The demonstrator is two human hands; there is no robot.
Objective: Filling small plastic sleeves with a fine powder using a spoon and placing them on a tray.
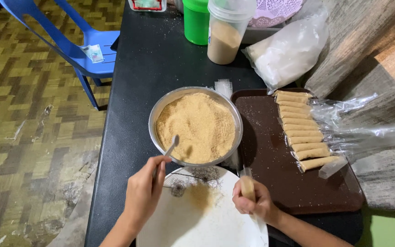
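My left hand (143, 193) holds a metal spoon (170, 147) whose bowl reaches over the near rim of a steel bowl (157, 111) full of brown crumbly powder (196, 126). My right hand (253, 202) grips a narrow clear plastic tube bag (247, 185) partly filled with the powder, held upright over a white plate (197, 224). A little powder lies spilled on the plate. On a dark brown tray (270, 160) to the right, several filled tube bags (301, 129) lie in a row.
On the black table (133, 91) stand a green container (195, 21), a clear tub of powder (225, 32) and a bag of white contents (289, 52). A blue plastic chair (76, 43) stands at the left. Patterned cloth (380, 91) is at the right.
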